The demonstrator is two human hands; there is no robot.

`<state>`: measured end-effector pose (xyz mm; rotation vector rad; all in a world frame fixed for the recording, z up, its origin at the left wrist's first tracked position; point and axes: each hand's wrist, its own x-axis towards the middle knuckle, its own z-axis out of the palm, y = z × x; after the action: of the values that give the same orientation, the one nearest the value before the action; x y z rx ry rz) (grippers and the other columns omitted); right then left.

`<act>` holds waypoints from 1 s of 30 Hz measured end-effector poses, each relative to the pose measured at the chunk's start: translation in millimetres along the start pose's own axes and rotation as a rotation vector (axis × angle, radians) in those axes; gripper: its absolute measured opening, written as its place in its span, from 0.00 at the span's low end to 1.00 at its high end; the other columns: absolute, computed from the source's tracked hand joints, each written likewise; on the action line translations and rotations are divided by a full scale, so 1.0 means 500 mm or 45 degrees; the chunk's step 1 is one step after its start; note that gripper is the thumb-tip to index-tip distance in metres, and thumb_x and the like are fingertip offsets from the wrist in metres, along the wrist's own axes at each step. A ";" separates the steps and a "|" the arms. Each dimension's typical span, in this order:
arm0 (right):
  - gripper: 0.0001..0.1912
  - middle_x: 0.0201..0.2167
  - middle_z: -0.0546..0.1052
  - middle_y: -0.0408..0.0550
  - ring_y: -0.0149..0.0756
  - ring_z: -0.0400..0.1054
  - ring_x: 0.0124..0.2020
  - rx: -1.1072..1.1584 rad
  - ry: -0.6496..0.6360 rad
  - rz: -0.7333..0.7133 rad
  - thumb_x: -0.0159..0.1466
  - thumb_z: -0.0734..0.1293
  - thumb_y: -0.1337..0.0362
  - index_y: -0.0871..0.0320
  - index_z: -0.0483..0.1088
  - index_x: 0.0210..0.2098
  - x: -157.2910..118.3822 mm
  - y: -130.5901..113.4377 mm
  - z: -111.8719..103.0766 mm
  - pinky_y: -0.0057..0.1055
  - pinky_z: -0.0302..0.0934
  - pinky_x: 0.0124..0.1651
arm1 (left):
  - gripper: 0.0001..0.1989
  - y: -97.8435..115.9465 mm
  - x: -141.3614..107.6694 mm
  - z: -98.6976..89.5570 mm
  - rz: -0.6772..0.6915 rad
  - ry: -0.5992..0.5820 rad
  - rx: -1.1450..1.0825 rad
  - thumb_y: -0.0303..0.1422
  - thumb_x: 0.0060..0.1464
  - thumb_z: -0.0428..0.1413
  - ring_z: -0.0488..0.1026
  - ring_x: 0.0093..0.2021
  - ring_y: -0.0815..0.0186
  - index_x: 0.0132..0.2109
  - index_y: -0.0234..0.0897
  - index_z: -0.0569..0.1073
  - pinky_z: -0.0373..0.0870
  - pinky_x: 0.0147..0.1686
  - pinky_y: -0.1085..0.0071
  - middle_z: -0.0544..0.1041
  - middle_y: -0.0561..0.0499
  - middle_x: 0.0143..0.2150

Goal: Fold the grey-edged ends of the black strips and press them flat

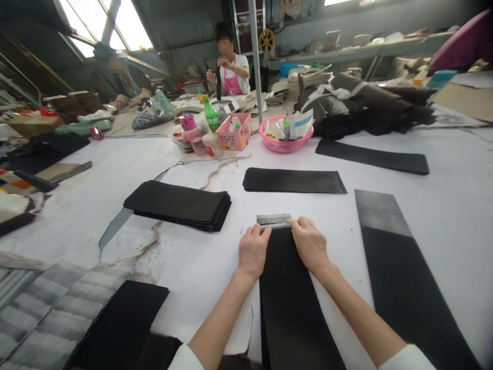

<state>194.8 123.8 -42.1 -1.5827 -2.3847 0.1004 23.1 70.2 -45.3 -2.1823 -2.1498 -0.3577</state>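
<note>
A long black strip (295,298) lies in front of me, its far end showing a grey band (273,218). My left hand (253,249) grips the left edge of that far end with curled fingers. On the opposite corner, my right hand (310,242) pinches the edge by the grey band. To the right lies another long black piece with a grey end (383,210). A thick stack of black pieces (177,203) sits to the left, and a thinner black stack (295,181) lies beyond my hands.
A pink basket (287,144), a pink box (234,134) and a green bottle (211,114) stand farther back. Another black strip (373,155) lies at the back right. Grey-striped sheets (50,308) cover the near left. A person in a pink apron (232,82) sits across the table.
</note>
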 end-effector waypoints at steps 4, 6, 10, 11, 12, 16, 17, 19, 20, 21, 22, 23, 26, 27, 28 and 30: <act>0.17 0.54 0.70 0.53 0.43 0.62 0.54 -0.087 0.039 -0.373 0.66 0.60 0.75 0.58 0.68 0.53 -0.024 -0.009 0.009 0.37 0.58 0.53 | 0.19 0.003 0.004 0.007 0.179 -0.041 0.173 0.28 0.62 0.52 0.66 0.43 0.60 0.58 0.48 0.65 0.66 0.38 0.67 0.68 0.48 0.44; 0.18 0.56 0.69 0.54 0.44 0.61 0.55 -0.107 0.025 -0.381 0.66 0.59 0.76 0.61 0.67 0.54 -0.034 -0.009 0.012 0.38 0.58 0.54 | 0.20 -0.002 0.004 0.006 0.213 -0.050 0.186 0.29 0.62 0.52 0.66 0.43 0.60 0.60 0.48 0.64 0.66 0.38 0.66 0.68 0.48 0.44; 0.19 0.56 0.69 0.58 0.47 0.60 0.57 -0.158 0.010 -0.378 0.65 0.58 0.78 0.64 0.68 0.54 -0.059 -0.010 0.010 0.41 0.57 0.56 | 0.19 -0.016 -0.006 0.002 0.250 -0.055 0.129 0.28 0.62 0.51 0.66 0.44 0.59 0.59 0.43 0.65 0.66 0.40 0.64 0.69 0.46 0.45; 0.20 0.55 0.69 0.59 0.48 0.60 0.57 -0.165 0.012 -0.372 0.65 0.59 0.78 0.65 0.68 0.54 -0.067 -0.010 0.009 0.41 0.57 0.56 | 0.19 -0.019 -0.010 0.002 0.255 -0.050 0.105 0.27 0.62 0.51 0.66 0.44 0.59 0.59 0.42 0.65 0.65 0.41 0.63 0.69 0.46 0.46; 0.20 0.55 0.69 0.59 0.48 0.60 0.57 -0.166 0.013 -0.365 0.64 0.59 0.78 0.65 0.68 0.54 -0.076 -0.009 0.007 0.42 0.58 0.56 | 0.18 -0.023 -0.014 0.001 0.263 -0.047 0.082 0.27 0.62 0.51 0.66 0.45 0.59 0.58 0.41 0.66 0.65 0.42 0.62 0.69 0.45 0.47; 0.20 0.53 0.70 0.57 0.47 0.62 0.54 -0.137 -0.008 -0.366 0.64 0.59 0.79 0.62 0.68 0.54 -0.099 0.000 -0.001 0.40 0.59 0.54 | 0.17 -0.033 -0.023 0.000 0.275 -0.038 0.008 0.26 0.62 0.50 0.65 0.46 0.59 0.57 0.41 0.67 0.65 0.45 0.61 0.69 0.47 0.48; 0.20 0.53 0.70 0.56 0.46 0.63 0.53 -0.133 -0.015 -0.368 0.65 0.58 0.78 0.62 0.68 0.54 -0.100 0.001 -0.004 0.40 0.59 0.53 | 0.17 -0.034 -0.023 -0.001 0.272 -0.039 -0.006 0.26 0.62 0.50 0.65 0.46 0.59 0.57 0.41 0.67 0.65 0.45 0.61 0.69 0.47 0.48; 0.18 0.51 0.71 0.56 0.45 0.64 0.50 -0.133 -0.028 -0.366 0.65 0.59 0.78 0.63 0.68 0.53 -0.099 0.001 -0.010 0.39 0.60 0.51 | 0.17 -0.035 -0.023 -0.003 0.262 -0.039 -0.029 0.26 0.62 0.51 0.65 0.46 0.59 0.56 0.42 0.67 0.65 0.45 0.62 0.69 0.48 0.48; 0.17 0.49 0.71 0.55 0.45 0.65 0.48 -0.139 -0.037 -0.363 0.66 0.59 0.77 0.63 0.68 0.52 -0.098 -0.001 -0.014 0.38 0.60 0.50 | 0.17 -0.035 -0.023 -0.004 0.259 -0.039 -0.041 0.25 0.61 0.51 0.65 0.46 0.59 0.56 0.43 0.68 0.65 0.45 0.62 0.70 0.48 0.48; 0.16 0.48 0.72 0.55 0.44 0.65 0.46 -0.148 -0.045 -0.359 0.66 0.59 0.76 0.63 0.68 0.51 -0.098 -0.005 -0.017 0.38 0.60 0.48 | 0.17 -0.035 -0.023 -0.006 0.254 -0.038 -0.055 0.25 0.61 0.51 0.65 0.46 0.59 0.56 0.44 0.68 0.65 0.45 0.62 0.70 0.48 0.48; 0.14 0.46 0.72 0.54 0.44 0.65 0.44 -0.157 -0.053 -0.353 0.66 0.59 0.76 0.62 0.69 0.50 -0.100 -0.009 -0.020 0.38 0.59 0.46 | 0.17 -0.035 -0.025 -0.007 0.249 -0.036 -0.072 0.25 0.61 0.52 0.65 0.46 0.60 0.55 0.44 0.68 0.65 0.45 0.62 0.70 0.48 0.47; 0.12 0.43 0.73 0.53 0.44 0.65 0.42 -0.164 -0.058 -0.346 0.67 0.59 0.75 0.62 0.69 0.47 -0.104 -0.013 -0.023 0.38 0.59 0.45 | 0.16 -0.035 -0.027 -0.009 0.242 -0.033 -0.094 0.25 0.61 0.52 0.66 0.46 0.60 0.55 0.45 0.69 0.65 0.45 0.62 0.70 0.49 0.47; 0.09 0.39 0.72 0.51 0.43 0.64 0.40 -0.131 -0.066 -0.326 0.67 0.60 0.74 0.59 0.70 0.40 -0.118 -0.020 -0.033 0.38 0.57 0.43 | 0.14 -0.035 -0.038 -0.012 0.231 -0.021 -0.172 0.27 0.62 0.51 0.66 0.46 0.61 0.52 0.46 0.71 0.64 0.45 0.62 0.70 0.50 0.46; 0.08 0.38 0.72 0.50 0.42 0.64 0.39 -0.096 -0.074 -0.318 0.67 0.61 0.73 0.58 0.70 0.38 -0.119 -0.019 -0.038 0.37 0.57 0.43 | 0.13 -0.034 -0.041 -0.013 0.233 -0.018 -0.193 0.27 0.62 0.51 0.66 0.45 0.61 0.51 0.46 0.71 0.64 0.45 0.62 0.70 0.50 0.46; 0.07 0.37 0.72 0.49 0.41 0.64 0.39 -0.056 -0.085 -0.308 0.67 0.62 0.72 0.58 0.70 0.37 -0.117 -0.017 -0.044 0.37 0.57 0.42 | 0.12 -0.033 -0.043 -0.013 0.238 -0.017 -0.210 0.28 0.63 0.51 0.66 0.45 0.61 0.50 0.46 0.72 0.64 0.45 0.62 0.70 0.50 0.45; 0.05 0.35 0.72 0.47 0.40 0.64 0.37 0.021 -0.094 -0.265 0.67 0.64 0.69 0.56 0.70 0.34 -0.100 -0.013 -0.055 0.36 0.56 0.41 | 0.10 -0.031 -0.044 -0.013 0.241 -0.011 -0.229 0.29 0.63 0.51 0.66 0.45 0.61 0.49 0.45 0.73 0.64 0.44 0.63 0.70 0.50 0.44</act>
<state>214.3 73.1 -24.0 -1.3359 -2.5823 0.1375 6.7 47.5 -45.2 -2.4619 -1.9620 -0.5484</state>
